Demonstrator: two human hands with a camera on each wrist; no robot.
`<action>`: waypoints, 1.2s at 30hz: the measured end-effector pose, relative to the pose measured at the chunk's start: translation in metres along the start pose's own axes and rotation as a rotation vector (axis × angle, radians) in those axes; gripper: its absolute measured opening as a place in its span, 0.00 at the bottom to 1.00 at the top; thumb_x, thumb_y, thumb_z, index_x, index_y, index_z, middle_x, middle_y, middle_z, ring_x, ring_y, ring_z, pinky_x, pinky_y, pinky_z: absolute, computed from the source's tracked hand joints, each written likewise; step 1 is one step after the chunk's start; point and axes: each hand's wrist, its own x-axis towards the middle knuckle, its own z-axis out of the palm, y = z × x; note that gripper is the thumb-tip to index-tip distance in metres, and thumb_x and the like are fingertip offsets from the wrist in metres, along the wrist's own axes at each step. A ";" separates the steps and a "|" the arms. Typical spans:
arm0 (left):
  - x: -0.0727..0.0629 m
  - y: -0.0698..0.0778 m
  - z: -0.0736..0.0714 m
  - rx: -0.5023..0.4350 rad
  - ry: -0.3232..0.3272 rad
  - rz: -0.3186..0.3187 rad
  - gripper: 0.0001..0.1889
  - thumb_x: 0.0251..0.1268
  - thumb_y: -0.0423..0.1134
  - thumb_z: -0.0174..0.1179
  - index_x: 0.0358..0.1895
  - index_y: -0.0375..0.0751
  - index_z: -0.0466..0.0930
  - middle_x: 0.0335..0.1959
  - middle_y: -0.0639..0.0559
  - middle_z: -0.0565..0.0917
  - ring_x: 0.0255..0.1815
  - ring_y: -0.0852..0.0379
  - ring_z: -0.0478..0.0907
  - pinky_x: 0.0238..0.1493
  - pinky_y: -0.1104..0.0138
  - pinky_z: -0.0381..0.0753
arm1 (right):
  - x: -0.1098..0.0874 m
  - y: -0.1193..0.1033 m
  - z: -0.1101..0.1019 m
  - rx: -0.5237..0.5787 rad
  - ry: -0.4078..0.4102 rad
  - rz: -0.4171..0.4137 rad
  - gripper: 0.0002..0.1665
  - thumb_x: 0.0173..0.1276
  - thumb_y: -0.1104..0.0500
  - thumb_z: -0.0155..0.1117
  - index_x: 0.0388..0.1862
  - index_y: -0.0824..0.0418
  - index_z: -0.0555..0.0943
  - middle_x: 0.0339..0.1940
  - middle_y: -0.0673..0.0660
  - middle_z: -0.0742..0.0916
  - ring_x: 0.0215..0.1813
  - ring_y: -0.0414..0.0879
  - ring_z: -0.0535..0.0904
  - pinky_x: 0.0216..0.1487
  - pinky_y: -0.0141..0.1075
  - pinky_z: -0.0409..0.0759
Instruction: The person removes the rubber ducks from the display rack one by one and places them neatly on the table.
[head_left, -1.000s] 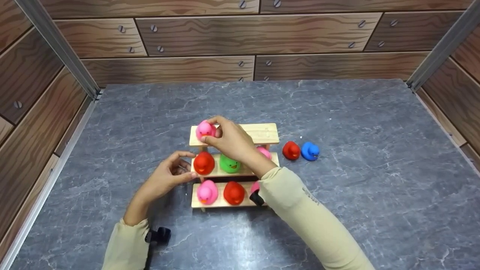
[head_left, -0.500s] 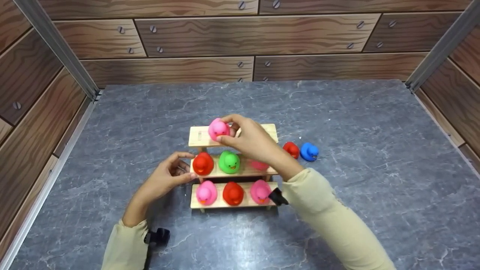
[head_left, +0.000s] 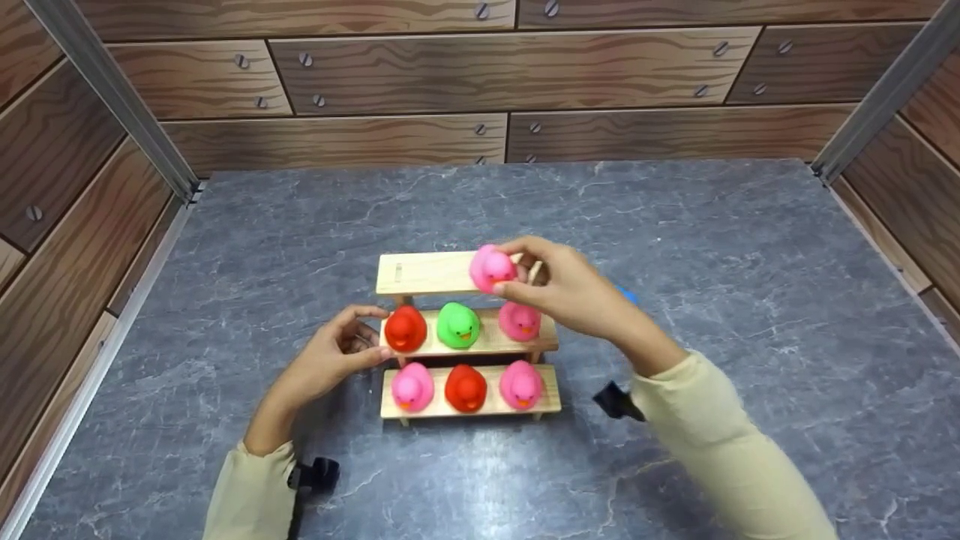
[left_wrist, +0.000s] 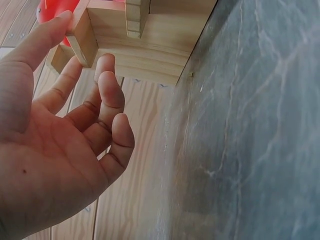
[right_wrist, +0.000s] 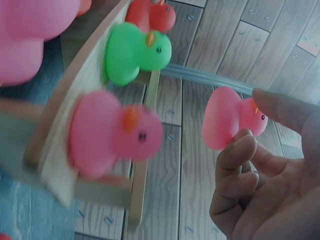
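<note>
A wooden three-tier stand (head_left: 424, 271) stands in the middle of the table. Between thumb and fingers my right hand (head_left: 577, 291) pinches a pink rubber duck (head_left: 489, 267), over the right part of the top shelf in the head view. The right wrist view shows this held duck (right_wrist: 222, 119) sideways, thumb at its head. My left hand (head_left: 321, 354) grips the left end of the middle shelf with thumb and index finger; its other fingers hang loosely curled below. On that shelf sit a red duck (head_left: 406, 328), a green duck (head_left: 458, 325) and a pink duck (head_left: 520, 321).
The lowest shelf carries a pink duck (head_left: 412, 387), a red duck (head_left: 466, 388) and another pink duck (head_left: 520, 386). Behind my right wrist a sliver of a blue duck (head_left: 627, 295) shows on the grey marbled table (head_left: 735, 247). Wood-patterned walls (head_left: 517, 71) enclose the table.
My right hand has carried the pink duck rightward along the top shelf, from its left end toward its right. My right forearm now hides the loose red duck. My left hand stays put.
</note>
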 end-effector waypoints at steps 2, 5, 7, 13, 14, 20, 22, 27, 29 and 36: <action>0.000 0.000 0.000 0.001 -0.002 0.002 0.27 0.58 0.36 0.68 0.61 0.37 0.70 0.37 0.47 0.78 0.32 0.58 0.75 0.34 0.72 0.75 | -0.005 0.007 -0.007 -0.010 0.005 -0.004 0.24 0.63 0.57 0.69 0.56 0.62 0.78 0.33 0.54 0.79 0.32 0.43 0.72 0.32 0.28 0.73; 0.000 -0.001 0.000 -0.002 -0.005 0.001 0.27 0.58 0.36 0.68 0.61 0.37 0.70 0.37 0.47 0.78 0.33 0.57 0.75 0.35 0.72 0.75 | -0.014 0.017 -0.017 -0.015 0.012 0.001 0.24 0.63 0.57 0.68 0.57 0.63 0.77 0.32 0.54 0.78 0.29 0.41 0.71 0.28 0.28 0.73; 0.000 -0.002 0.000 -0.005 -0.008 -0.001 0.27 0.58 0.37 0.68 0.61 0.37 0.70 0.38 0.46 0.79 0.34 0.57 0.76 0.35 0.71 0.76 | -0.020 0.023 -0.024 -0.027 0.025 0.005 0.24 0.63 0.58 0.68 0.57 0.64 0.77 0.32 0.54 0.78 0.28 0.40 0.71 0.27 0.28 0.73; 0.001 -0.002 0.000 -0.009 -0.013 -0.004 0.27 0.58 0.37 0.68 0.61 0.37 0.69 0.38 0.46 0.79 0.35 0.56 0.76 0.37 0.71 0.76 | -0.033 0.038 -0.042 -0.092 0.055 0.017 0.24 0.63 0.58 0.68 0.57 0.65 0.78 0.33 0.55 0.80 0.31 0.41 0.73 0.28 0.28 0.73; 0.001 -0.002 0.000 -0.010 -0.013 -0.003 0.27 0.58 0.36 0.68 0.61 0.37 0.69 0.38 0.46 0.79 0.35 0.56 0.76 0.37 0.71 0.76 | -0.035 0.041 -0.045 -0.102 0.059 0.024 0.24 0.64 0.58 0.68 0.57 0.65 0.78 0.33 0.55 0.80 0.31 0.41 0.73 0.28 0.28 0.73; 0.001 -0.002 0.000 -0.020 -0.017 0.000 0.27 0.59 0.36 0.67 0.61 0.37 0.69 0.38 0.47 0.79 0.35 0.57 0.76 0.36 0.71 0.76 | -0.044 0.061 -0.061 -0.116 0.089 0.051 0.24 0.65 0.57 0.67 0.58 0.66 0.77 0.32 0.54 0.79 0.31 0.39 0.72 0.30 0.27 0.72; 0.001 -0.002 0.000 -0.020 -0.021 0.001 0.28 0.59 0.36 0.67 0.61 0.37 0.69 0.38 0.47 0.78 0.35 0.57 0.76 0.36 0.72 0.76 | -0.048 0.069 -0.066 -0.113 0.100 0.052 0.24 0.66 0.58 0.66 0.58 0.66 0.77 0.33 0.54 0.79 0.30 0.38 0.72 0.31 0.27 0.72; 0.001 -0.002 0.000 -0.015 -0.023 -0.005 0.28 0.59 0.37 0.67 0.62 0.37 0.69 0.38 0.47 0.78 0.35 0.57 0.76 0.36 0.71 0.76 | -0.058 0.090 -0.075 -0.106 0.120 0.054 0.25 0.66 0.56 0.66 0.58 0.66 0.77 0.34 0.53 0.79 0.30 0.37 0.73 0.31 0.27 0.73; 0.001 -0.002 0.000 -0.015 -0.020 -0.006 0.28 0.59 0.37 0.67 0.61 0.37 0.69 0.38 0.47 0.78 0.35 0.57 0.76 0.36 0.71 0.76 | -0.061 0.099 -0.077 -0.100 0.125 0.056 0.24 0.66 0.57 0.66 0.58 0.66 0.77 0.34 0.52 0.79 0.30 0.36 0.73 0.31 0.27 0.73; 0.001 -0.002 -0.001 -0.013 -0.017 0.005 0.27 0.59 0.36 0.67 0.61 0.36 0.69 0.37 0.48 0.79 0.34 0.58 0.76 0.35 0.71 0.76 | -0.069 0.130 -0.084 -0.101 0.119 0.086 0.24 0.66 0.57 0.66 0.58 0.67 0.77 0.36 0.50 0.80 0.33 0.34 0.74 0.33 0.26 0.74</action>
